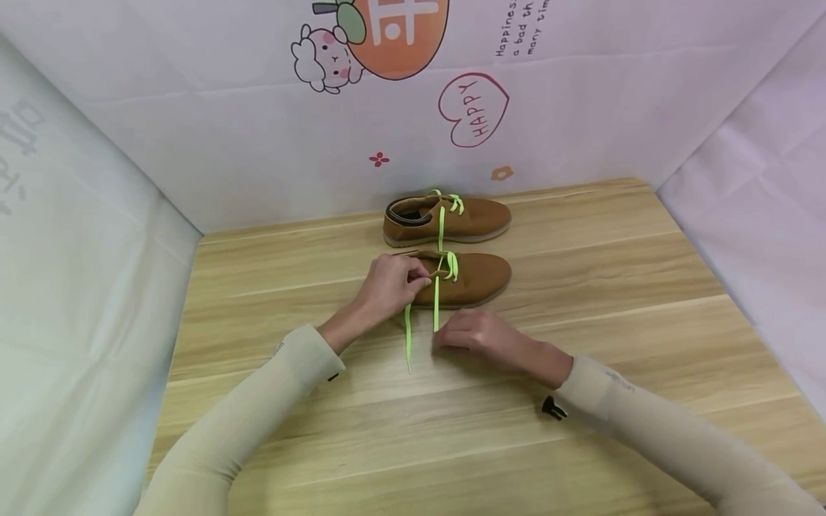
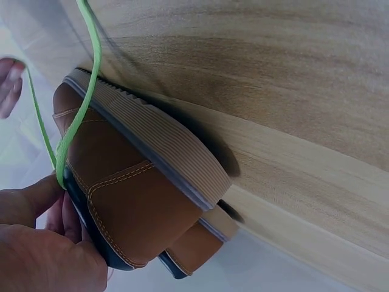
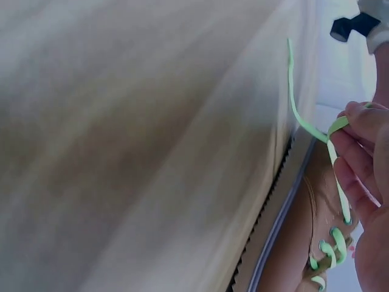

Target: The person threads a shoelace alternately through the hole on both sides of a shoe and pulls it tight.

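Note:
Two brown leather shoes with bright green laces stand side by side, toes to the right. My left hand (image 1: pixel 390 285) is at the opening of the near shoe (image 1: pixel 480 276), thumb and fingers pinching a green shoelace (image 2: pixel 76 125) beside the collar. From there one lace end hangs loosely over the shoe's side and onto the table. In front of the shoe, my right hand (image 1: pixel 480 333) pinches the other lace end (image 1: pixel 437 301), drawn straight from the eyelets toward me. The right wrist view shows this lace (image 3: pixel 338 176) running from an eyelet to the fingers.
Behind the near shoe is the far shoe (image 1: pixel 474 216), also with green laces, close to the printed white cloth backdrop (image 1: pixel 258 143). Both stand on a wood-grain table (image 1: pixel 271 272). White cloth also hangs at the left and right sides.

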`<state>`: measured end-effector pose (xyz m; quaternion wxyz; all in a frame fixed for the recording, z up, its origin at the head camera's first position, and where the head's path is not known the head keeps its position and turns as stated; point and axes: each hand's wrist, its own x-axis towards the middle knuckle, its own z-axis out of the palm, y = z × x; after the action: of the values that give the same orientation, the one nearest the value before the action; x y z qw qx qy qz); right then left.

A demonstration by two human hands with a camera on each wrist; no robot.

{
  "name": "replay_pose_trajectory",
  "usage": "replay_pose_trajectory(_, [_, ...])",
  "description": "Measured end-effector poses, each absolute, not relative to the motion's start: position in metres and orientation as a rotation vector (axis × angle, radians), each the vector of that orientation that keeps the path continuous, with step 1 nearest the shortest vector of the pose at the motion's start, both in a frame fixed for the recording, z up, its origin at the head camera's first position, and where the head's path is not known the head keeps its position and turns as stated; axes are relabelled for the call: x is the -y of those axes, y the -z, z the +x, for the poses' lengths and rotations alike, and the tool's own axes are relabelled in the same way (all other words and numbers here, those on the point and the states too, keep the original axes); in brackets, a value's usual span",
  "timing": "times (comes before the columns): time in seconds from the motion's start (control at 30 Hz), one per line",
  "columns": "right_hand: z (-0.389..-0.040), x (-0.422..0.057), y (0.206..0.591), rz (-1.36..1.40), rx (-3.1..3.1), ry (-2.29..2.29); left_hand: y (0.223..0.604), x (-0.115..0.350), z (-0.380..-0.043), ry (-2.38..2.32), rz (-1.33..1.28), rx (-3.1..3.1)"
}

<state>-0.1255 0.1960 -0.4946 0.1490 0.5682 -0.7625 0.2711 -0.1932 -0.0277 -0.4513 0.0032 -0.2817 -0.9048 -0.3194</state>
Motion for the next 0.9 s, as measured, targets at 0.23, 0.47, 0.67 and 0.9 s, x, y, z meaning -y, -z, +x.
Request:
replay_pose_trajectory(0.23, [-0.117,-0.189,0.499,1.624,2.239,-0.792,0.454,0.027,-0.192,0.996,-0.876,2.828])
replay_pose_trajectory(0.47, [-0.108,-0.182,0.505,1.612,2.304,-0.762,0.455,0.027,-0.190,0.994,-0.865,2.826])
replay_pose_trajectory(0.67, [-0.107,-0.185,0.507,1.585,2.365,-0.624,0.453,0.027,-0.194,1.008,-0.884,2.831])
replay_pose_trajectory(0.9, [-0.112,-0.189,0.505,1.605,2.382,-0.444,0.450,0.029,-0.199,1.041,-0.920,2.846])
